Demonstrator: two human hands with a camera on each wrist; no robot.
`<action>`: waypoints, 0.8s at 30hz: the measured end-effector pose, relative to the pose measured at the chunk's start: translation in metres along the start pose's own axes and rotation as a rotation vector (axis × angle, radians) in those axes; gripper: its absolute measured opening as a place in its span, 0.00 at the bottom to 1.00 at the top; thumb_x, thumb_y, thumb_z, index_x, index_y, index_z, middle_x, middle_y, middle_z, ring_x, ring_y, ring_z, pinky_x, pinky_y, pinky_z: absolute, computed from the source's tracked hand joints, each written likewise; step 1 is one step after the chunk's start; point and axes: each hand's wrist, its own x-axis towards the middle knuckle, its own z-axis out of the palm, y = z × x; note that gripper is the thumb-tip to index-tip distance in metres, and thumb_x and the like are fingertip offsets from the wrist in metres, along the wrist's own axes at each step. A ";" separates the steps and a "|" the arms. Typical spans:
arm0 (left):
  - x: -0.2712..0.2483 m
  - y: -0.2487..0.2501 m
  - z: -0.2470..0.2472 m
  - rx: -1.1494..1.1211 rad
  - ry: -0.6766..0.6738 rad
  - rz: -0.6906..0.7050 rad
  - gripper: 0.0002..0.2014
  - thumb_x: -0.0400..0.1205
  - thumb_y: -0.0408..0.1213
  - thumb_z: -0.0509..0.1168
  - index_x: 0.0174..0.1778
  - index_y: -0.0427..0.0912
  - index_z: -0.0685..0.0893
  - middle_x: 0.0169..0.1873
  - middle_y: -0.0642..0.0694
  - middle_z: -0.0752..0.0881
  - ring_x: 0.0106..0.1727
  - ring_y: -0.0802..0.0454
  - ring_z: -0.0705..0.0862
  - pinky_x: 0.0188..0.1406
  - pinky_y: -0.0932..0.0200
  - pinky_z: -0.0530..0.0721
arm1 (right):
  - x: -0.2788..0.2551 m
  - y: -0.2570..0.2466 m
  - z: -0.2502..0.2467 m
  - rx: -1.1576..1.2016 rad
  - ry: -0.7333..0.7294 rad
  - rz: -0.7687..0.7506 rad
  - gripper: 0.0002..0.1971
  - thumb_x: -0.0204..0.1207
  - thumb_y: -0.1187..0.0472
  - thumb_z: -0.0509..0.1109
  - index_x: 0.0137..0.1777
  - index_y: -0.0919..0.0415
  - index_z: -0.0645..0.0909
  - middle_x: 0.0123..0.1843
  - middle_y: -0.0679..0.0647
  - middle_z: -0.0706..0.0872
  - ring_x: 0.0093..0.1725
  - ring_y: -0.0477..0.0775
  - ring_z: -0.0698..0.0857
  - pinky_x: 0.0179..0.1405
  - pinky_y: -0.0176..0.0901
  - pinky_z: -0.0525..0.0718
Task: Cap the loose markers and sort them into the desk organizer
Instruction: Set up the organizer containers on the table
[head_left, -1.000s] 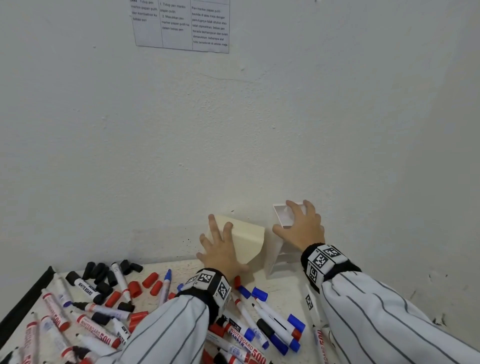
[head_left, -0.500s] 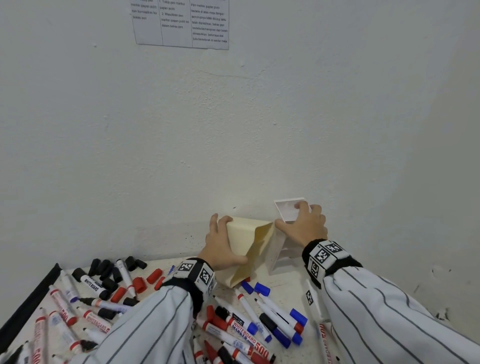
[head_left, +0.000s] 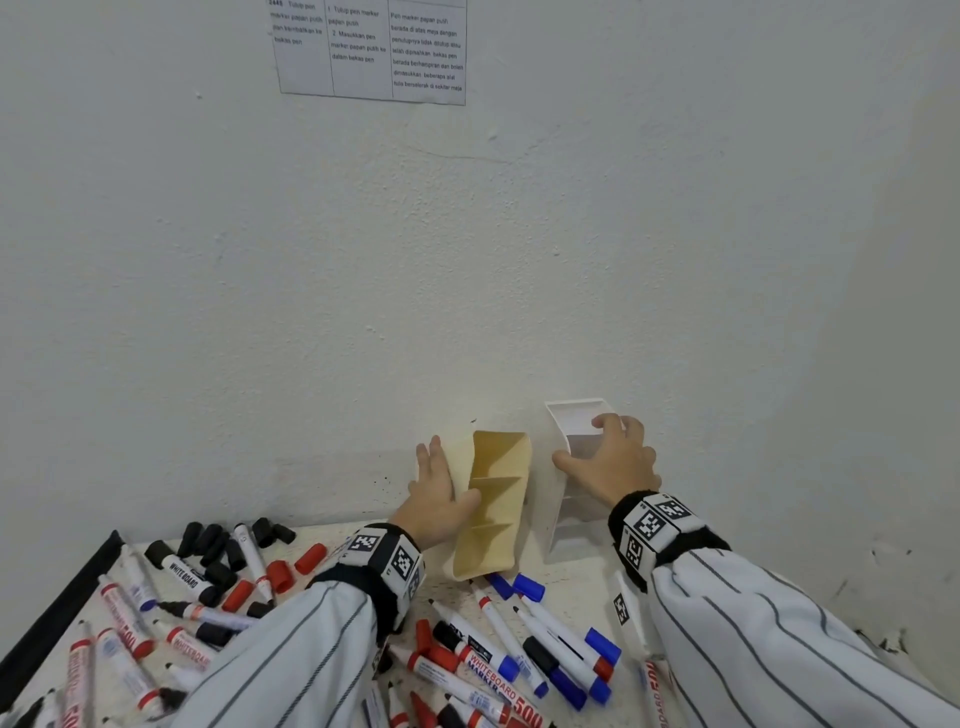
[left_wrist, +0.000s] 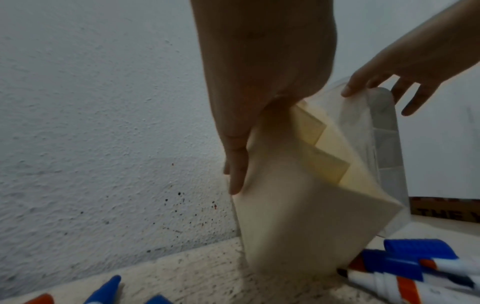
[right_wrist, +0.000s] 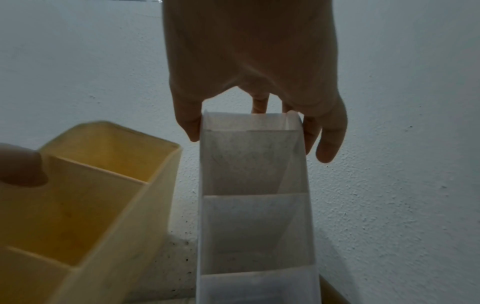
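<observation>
Yellow organizer (head_left: 493, 504) is held by left hand (head_left: 436, 493), clear organizer (head_left: 576, 467) by right hand (head_left: 613, 457); fingers clamped on walls. Probably light, stiff plastic, tippy; best gripped at top rim.

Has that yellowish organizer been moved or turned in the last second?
Yes. The yellowish organizer has turned its open compartments toward the camera and swung its base out from the wall, over the blue caps, closer to the clear organizer.

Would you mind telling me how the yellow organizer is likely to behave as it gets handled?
The yellow organizer looks like thin, rigid plastic, so probably stiff and light. Its compartments look empty and it is tall and narrow, so it may tip easily. The left hand grips its side.
</observation>
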 end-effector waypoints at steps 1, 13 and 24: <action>-0.001 -0.001 0.001 0.000 0.031 0.012 0.37 0.85 0.43 0.53 0.81 0.42 0.36 0.81 0.34 0.53 0.79 0.38 0.60 0.77 0.45 0.62 | 0.000 0.000 0.001 0.031 0.005 -0.006 0.34 0.66 0.45 0.73 0.70 0.53 0.66 0.74 0.55 0.62 0.67 0.64 0.70 0.62 0.58 0.74; 0.004 0.003 0.008 -0.015 0.203 -0.041 0.23 0.86 0.30 0.47 0.79 0.40 0.54 0.61 0.32 0.79 0.60 0.38 0.80 0.61 0.46 0.78 | 0.003 -0.002 0.009 0.161 0.009 -0.028 0.33 0.68 0.50 0.73 0.71 0.58 0.64 0.72 0.60 0.61 0.67 0.65 0.68 0.58 0.53 0.74; 0.013 -0.018 -0.005 -0.125 0.105 -0.279 0.17 0.86 0.35 0.50 0.71 0.44 0.68 0.64 0.37 0.79 0.61 0.37 0.80 0.54 0.49 0.82 | 0.006 0.006 0.017 0.193 -0.024 -0.048 0.35 0.66 0.53 0.75 0.70 0.54 0.63 0.71 0.61 0.57 0.64 0.68 0.70 0.59 0.53 0.75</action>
